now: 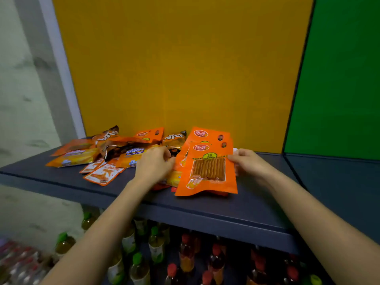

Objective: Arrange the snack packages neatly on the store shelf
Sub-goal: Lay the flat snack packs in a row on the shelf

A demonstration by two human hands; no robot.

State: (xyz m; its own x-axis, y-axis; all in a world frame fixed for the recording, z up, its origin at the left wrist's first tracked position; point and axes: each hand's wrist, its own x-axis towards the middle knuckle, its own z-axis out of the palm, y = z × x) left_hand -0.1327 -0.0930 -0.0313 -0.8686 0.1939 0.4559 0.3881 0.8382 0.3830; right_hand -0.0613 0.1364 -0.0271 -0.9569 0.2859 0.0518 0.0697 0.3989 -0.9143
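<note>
A stack of orange snack packages (207, 171) with a clear window showing brown strips lies on the dark blue shelf (246, 204). My right hand (247, 161) grips the stack's right edge. My left hand (153, 164) pinches its left edge, over other packets. To the left lies a loose heap: yellow-orange cheese snack bags (76, 158), brown-and-orange bags (115, 145), small white-and-orange packets (103, 173), and another orange package (149, 134) leaning at the back.
A yellow back panel (181, 68) rises behind the shelf, with a green panel (339, 79) on the right. Below the shelf stand several bottles with green caps (156, 241) and red caps (186, 254). A grey wall is at the left.
</note>
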